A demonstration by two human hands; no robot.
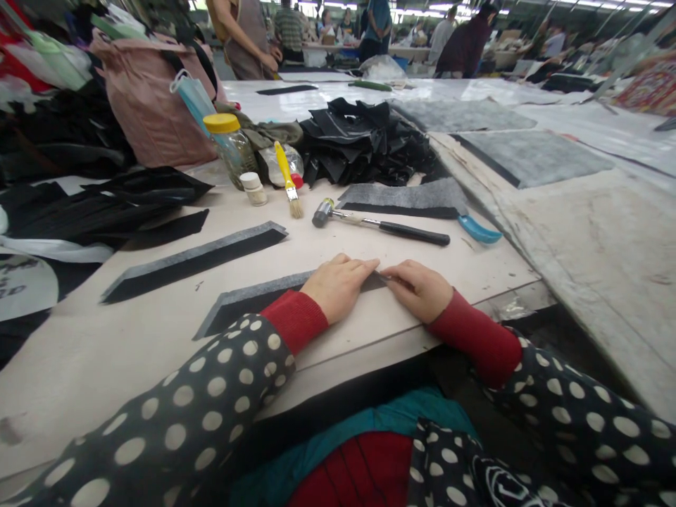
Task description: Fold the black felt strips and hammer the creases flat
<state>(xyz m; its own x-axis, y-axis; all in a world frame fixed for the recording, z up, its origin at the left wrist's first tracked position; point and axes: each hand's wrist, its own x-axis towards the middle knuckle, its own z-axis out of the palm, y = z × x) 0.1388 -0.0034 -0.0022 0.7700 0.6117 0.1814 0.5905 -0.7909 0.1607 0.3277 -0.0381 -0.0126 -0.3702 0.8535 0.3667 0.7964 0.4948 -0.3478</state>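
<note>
A long black strip with a grey upper edge [248, 299] lies on the pale table before me. My left hand [338, 285] rests on its right part, with the fingers together and pointing right, pressing it down. At the strip's right end, my right hand [420, 289] is closed, thumb and fingers pinching the tip. A second black and grey strip [198, 260] lies to the left, apart from both hands. Beyond the hands lies a hammer [406, 231] with a black handle, and behind it a wider grey and black piece [406, 197].
A yellow brush [286, 172], a white-capped bottle [254, 189] and a yellow-lidded jar [229, 148] stand or lie behind the strips. A blue scoop-like piece [479, 229] is at right. Black scraps [359, 141] are piled behind. People work in the background.
</note>
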